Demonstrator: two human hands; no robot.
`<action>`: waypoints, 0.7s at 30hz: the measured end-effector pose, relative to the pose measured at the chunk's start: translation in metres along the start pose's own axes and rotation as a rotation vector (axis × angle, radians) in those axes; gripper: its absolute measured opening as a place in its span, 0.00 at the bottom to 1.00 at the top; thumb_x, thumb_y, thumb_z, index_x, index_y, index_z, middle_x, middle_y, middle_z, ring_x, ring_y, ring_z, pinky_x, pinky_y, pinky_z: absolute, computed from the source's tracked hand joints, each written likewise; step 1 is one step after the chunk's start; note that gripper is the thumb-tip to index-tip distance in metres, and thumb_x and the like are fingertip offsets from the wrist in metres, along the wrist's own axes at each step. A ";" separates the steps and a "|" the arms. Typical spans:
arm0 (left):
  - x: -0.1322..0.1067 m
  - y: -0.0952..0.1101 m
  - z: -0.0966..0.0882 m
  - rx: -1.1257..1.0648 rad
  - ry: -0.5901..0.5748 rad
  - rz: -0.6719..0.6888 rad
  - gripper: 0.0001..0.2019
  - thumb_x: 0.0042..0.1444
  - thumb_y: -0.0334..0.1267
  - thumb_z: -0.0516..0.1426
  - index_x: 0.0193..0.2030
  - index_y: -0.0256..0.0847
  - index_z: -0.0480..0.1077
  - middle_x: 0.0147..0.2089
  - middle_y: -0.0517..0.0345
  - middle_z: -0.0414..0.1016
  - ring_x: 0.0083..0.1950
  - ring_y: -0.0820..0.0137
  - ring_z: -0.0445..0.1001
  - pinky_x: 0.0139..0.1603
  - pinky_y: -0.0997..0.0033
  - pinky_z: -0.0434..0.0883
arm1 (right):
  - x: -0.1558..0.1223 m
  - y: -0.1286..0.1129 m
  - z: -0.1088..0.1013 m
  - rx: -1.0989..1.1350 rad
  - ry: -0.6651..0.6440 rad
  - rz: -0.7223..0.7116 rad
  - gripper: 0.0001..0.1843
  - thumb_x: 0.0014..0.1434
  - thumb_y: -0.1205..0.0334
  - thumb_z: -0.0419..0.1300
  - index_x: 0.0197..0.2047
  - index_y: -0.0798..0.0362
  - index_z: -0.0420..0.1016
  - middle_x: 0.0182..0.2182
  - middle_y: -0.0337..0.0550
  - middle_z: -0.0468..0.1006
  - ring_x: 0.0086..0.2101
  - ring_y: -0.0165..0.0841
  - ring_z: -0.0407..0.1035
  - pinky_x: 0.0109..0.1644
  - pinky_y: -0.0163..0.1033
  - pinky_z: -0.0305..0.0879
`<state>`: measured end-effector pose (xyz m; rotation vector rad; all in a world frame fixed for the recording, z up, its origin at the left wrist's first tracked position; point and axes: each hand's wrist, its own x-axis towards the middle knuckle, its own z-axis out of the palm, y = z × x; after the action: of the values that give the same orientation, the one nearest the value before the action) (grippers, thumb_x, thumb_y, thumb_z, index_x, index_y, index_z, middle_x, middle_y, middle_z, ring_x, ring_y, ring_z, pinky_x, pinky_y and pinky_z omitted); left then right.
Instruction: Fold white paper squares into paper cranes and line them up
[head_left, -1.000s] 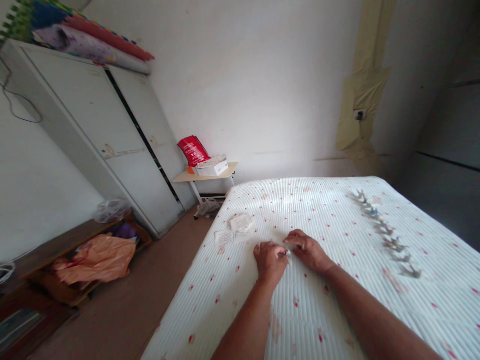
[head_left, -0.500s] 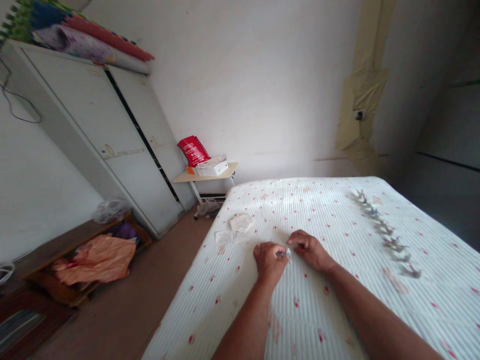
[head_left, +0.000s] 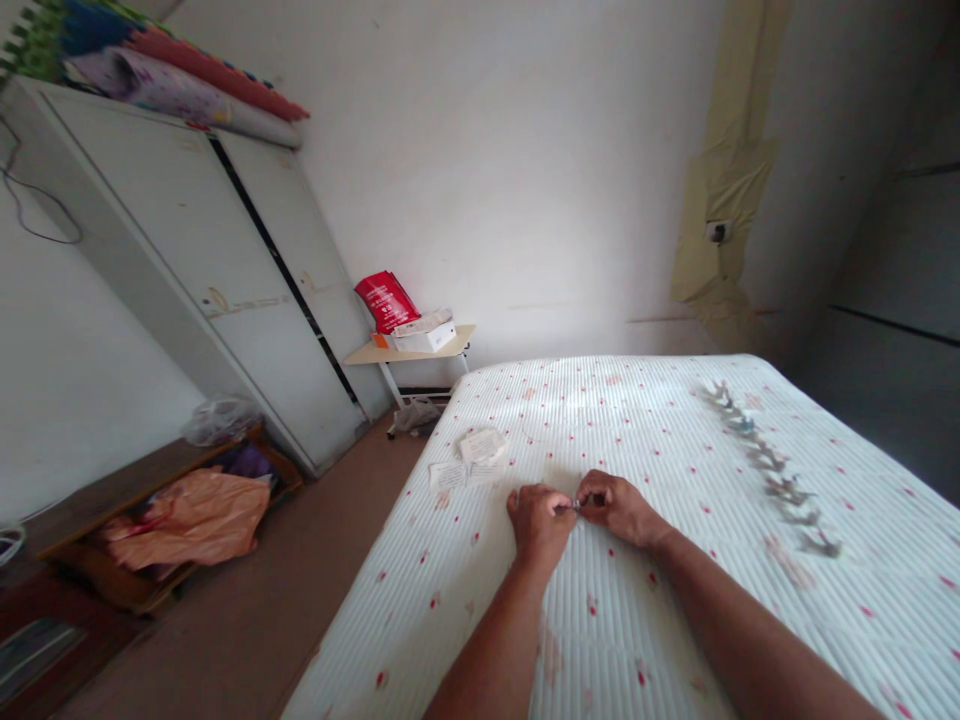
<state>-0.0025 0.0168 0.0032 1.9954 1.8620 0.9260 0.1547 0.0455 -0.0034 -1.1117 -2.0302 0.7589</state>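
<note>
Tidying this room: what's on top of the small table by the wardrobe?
On the small table, a red packet stands behind a white box topped with a flat pale item; a small orange item sits beside them. Anything under them is hidden.

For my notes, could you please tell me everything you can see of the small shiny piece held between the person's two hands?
The small shiny piece is tiny and mostly hidden, so its kind cannot be told. It looks silvery, like metal or foil, and sits between the fingertips of the left hand and right hand, which both touch it. It is low over the ribbed bed cover; whether it touches the cover cannot be seen.
</note>
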 end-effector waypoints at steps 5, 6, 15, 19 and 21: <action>-0.001 -0.001 0.001 -0.021 0.005 0.004 0.06 0.43 0.33 0.60 0.27 0.48 0.76 0.36 0.62 0.78 0.46 0.67 0.70 0.55 0.62 0.55 | 0.000 0.000 0.000 -0.080 -0.023 -0.035 0.08 0.47 0.72 0.55 0.28 0.52 0.73 0.28 0.39 0.72 0.30 0.29 0.67 0.35 0.33 0.60; -0.001 -0.002 0.000 -0.027 0.007 0.011 0.06 0.43 0.32 0.60 0.27 0.48 0.76 0.36 0.62 0.78 0.46 0.67 0.70 0.56 0.62 0.55 | 0.001 0.000 -0.001 -0.087 -0.021 -0.038 0.08 0.48 0.72 0.55 0.28 0.52 0.73 0.28 0.39 0.72 0.30 0.29 0.67 0.35 0.33 0.60; -0.003 -0.002 -0.002 0.009 -0.016 0.026 0.08 0.46 0.31 0.58 0.28 0.48 0.77 0.34 0.60 0.79 0.43 0.67 0.71 0.53 0.63 0.58 | 0.000 -0.006 -0.003 -0.130 -0.018 0.011 0.06 0.50 0.69 0.57 0.25 0.53 0.72 0.27 0.39 0.71 0.28 0.29 0.65 0.33 0.33 0.58; -0.004 0.001 -0.004 0.060 -0.018 0.038 0.07 0.46 0.32 0.58 0.28 0.48 0.77 0.33 0.59 0.78 0.42 0.66 0.71 0.49 0.65 0.60 | 0.000 -0.008 -0.003 -0.119 -0.047 0.023 0.06 0.48 0.70 0.57 0.25 0.51 0.74 0.28 0.39 0.73 0.29 0.29 0.66 0.33 0.33 0.59; -0.005 0.001 -0.005 0.078 -0.021 0.052 0.07 0.46 0.33 0.59 0.28 0.48 0.77 0.32 0.59 0.78 0.42 0.66 0.71 0.48 0.65 0.60 | -0.001 -0.010 -0.003 -0.126 -0.059 0.042 0.06 0.48 0.69 0.57 0.26 0.51 0.75 0.28 0.39 0.73 0.30 0.29 0.67 0.33 0.33 0.59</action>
<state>-0.0043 0.0105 0.0064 2.1005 1.8705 0.8555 0.1529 0.0411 0.0054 -1.2191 -2.1355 0.6999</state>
